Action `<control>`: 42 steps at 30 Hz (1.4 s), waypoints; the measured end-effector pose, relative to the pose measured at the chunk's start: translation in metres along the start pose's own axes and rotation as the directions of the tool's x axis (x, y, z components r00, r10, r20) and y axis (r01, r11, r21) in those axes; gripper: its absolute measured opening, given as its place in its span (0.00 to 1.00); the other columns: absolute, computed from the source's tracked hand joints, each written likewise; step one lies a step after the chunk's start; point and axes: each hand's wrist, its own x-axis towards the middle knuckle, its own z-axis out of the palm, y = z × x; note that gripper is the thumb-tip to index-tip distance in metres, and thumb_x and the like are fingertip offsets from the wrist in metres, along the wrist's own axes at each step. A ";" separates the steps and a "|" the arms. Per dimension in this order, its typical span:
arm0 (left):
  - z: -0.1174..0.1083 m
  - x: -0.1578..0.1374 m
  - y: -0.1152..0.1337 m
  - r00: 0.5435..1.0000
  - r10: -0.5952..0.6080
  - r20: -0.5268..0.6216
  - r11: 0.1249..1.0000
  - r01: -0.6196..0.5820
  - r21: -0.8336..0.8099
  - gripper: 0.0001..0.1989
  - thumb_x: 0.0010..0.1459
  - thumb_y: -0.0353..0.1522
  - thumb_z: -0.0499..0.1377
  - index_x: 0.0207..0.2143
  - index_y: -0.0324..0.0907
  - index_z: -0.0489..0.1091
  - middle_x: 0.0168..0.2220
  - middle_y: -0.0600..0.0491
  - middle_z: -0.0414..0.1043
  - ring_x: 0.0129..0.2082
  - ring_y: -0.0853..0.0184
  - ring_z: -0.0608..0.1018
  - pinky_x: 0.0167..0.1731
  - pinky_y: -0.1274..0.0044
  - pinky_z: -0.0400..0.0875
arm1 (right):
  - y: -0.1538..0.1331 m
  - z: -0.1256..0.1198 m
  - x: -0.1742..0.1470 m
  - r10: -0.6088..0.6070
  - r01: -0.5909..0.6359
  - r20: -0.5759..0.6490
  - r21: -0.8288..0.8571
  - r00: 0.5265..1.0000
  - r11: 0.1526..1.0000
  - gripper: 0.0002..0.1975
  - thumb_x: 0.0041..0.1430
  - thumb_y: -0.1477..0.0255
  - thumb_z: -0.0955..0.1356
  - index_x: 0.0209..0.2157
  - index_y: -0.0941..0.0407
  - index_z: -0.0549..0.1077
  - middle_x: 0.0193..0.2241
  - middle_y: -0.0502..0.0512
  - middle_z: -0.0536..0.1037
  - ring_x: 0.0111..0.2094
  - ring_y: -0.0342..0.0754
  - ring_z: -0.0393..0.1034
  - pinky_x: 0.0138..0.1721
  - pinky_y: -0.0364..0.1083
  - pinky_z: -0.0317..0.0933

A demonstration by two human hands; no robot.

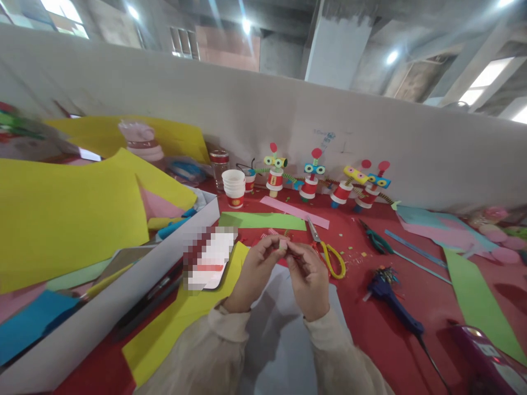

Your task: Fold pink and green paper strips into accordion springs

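Note:
Both my hands meet over the grey sheet (284, 329), fingertips close together. Pinched in the fingers of my left hand (257, 269) is a small pink paper piece (284, 243). The fingers of my right hand (309, 277) are closed against the same piece, partly hiding it. Just right of my hands lie scissors (334, 258) with yellow handles. To the left, a phone (218, 258), partly blurred out, rests by a yellow paper sheet (164, 329).
Several paper-cup figures (309, 188) line the wall behind stacked paper cups (234, 189). A glue gun (395, 307), pliers (374, 238) and green paper strip (477, 296) lie right. A white box (123, 285) with coloured paper stands left.

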 end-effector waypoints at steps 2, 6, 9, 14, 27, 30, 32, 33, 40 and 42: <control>-0.001 0.000 0.001 1.000 0.003 -0.028 1.000 -0.002 0.032 0.10 0.54 0.33 0.57 0.38 0.40 0.70 0.37 0.50 0.72 0.39 0.65 0.72 0.42 0.73 0.66 | -0.001 0.002 -0.002 -0.009 0.009 0.033 -0.007 0.999 1.000 0.14 0.56 0.76 0.64 0.44 0.55 0.73 0.42 0.59 0.73 0.43 0.49 0.69 0.43 0.49 0.66; -0.002 0.000 0.000 0.999 0.004 -0.050 0.998 0.000 0.063 0.09 0.55 0.34 0.56 0.38 0.41 0.70 0.37 0.51 0.72 0.38 0.66 0.72 0.41 0.74 0.65 | -0.001 0.005 -0.003 0.068 -0.073 0.051 0.089 0.996 0.993 0.15 0.55 0.76 0.65 0.45 0.54 0.70 0.43 0.59 0.73 0.40 0.48 0.71 0.43 0.50 0.67; 0.000 -0.001 0.000 0.998 0.026 -0.059 0.996 -0.021 0.092 0.08 0.55 0.34 0.56 0.36 0.41 0.69 0.36 0.52 0.72 0.37 0.66 0.72 0.41 0.75 0.65 | -0.001 0.005 -0.002 0.133 -0.141 0.059 0.169 0.989 0.975 0.13 0.55 0.75 0.65 0.43 0.55 0.71 0.41 0.58 0.74 0.40 0.49 0.71 0.43 0.50 0.67; 0.002 -0.003 0.001 0.994 0.071 -0.079 0.992 -0.062 0.106 0.07 0.56 0.33 0.54 0.35 0.41 0.69 0.34 0.53 0.71 0.36 0.68 0.71 0.39 0.77 0.65 | -0.004 0.004 -0.003 0.179 -0.187 0.057 0.196 0.982 0.963 0.12 0.55 0.74 0.66 0.42 0.55 0.71 0.40 0.58 0.76 0.41 0.49 0.72 0.43 0.49 0.66; 0.009 -0.003 -0.002 1.000 0.001 -0.024 1.000 -0.001 -0.007 0.09 0.56 0.34 0.55 0.37 0.40 0.69 0.35 0.51 0.72 0.35 0.66 0.74 0.38 0.75 0.67 | 0.004 0.000 0.003 0.294 -0.271 -0.019 0.334 0.956 0.903 0.11 0.54 0.68 0.66 0.39 0.56 0.72 0.39 0.57 0.76 0.41 0.51 0.70 0.45 0.53 0.63; 0.005 -0.003 -0.004 0.999 0.009 -0.048 1.000 -0.010 -0.013 0.10 0.56 0.34 0.56 0.39 0.41 0.69 0.38 0.50 0.73 0.38 0.66 0.73 0.40 0.75 0.66 | 0.002 0.001 0.005 0.275 -0.326 0.176 0.472 0.945 0.819 0.16 0.54 0.66 0.67 0.44 0.54 0.72 0.47 0.58 0.74 0.48 0.54 0.68 0.50 0.56 0.60; 0.002 -0.004 -0.005 0.999 0.000 -0.045 0.999 -0.002 -0.044 0.10 0.55 0.34 0.56 0.40 0.41 0.69 0.38 0.51 0.73 0.38 0.66 0.74 0.41 0.74 0.66 | 0.000 0.000 0.006 0.256 -0.347 0.251 0.456 0.934 0.819 0.19 0.51 0.67 0.69 0.47 0.52 0.70 0.49 0.57 0.72 0.49 0.54 0.67 0.52 0.56 0.59; 0.001 -0.004 -0.006 0.999 -0.007 -0.038 0.998 0.005 -0.062 0.11 0.55 0.34 0.57 0.40 0.42 0.69 0.38 0.51 0.73 0.37 0.65 0.74 0.40 0.74 0.67 | -0.001 0.000 0.007 0.247 -0.349 0.274 0.432 0.929 0.832 0.21 0.49 0.68 0.70 0.48 0.52 0.70 0.49 0.57 0.72 0.49 0.53 0.67 0.52 0.56 0.59; 0.006 -0.006 -0.006 0.999 -0.003 -0.032 0.999 0.001 -0.054 0.13 0.54 0.35 0.58 0.41 0.40 0.70 0.37 0.49 0.74 0.38 0.64 0.74 0.40 0.73 0.67 | 0.000 0.003 0.005 0.198 -0.235 0.166 0.250 0.966 0.939 0.22 0.49 0.71 0.70 0.48 0.52 0.70 0.46 0.56 0.75 0.46 0.51 0.70 0.48 0.51 0.64; 0.006 -0.006 -0.006 1.000 -0.004 -0.025 0.999 0.002 -0.042 0.13 0.53 0.35 0.58 0.41 0.40 0.70 0.37 0.49 0.75 0.37 0.64 0.74 0.39 0.73 0.67 | 0.001 0.004 0.004 0.191 -0.219 0.142 0.218 0.971 0.951 0.21 0.50 0.72 0.69 0.48 0.53 0.71 0.45 0.56 0.76 0.45 0.51 0.71 0.47 0.51 0.65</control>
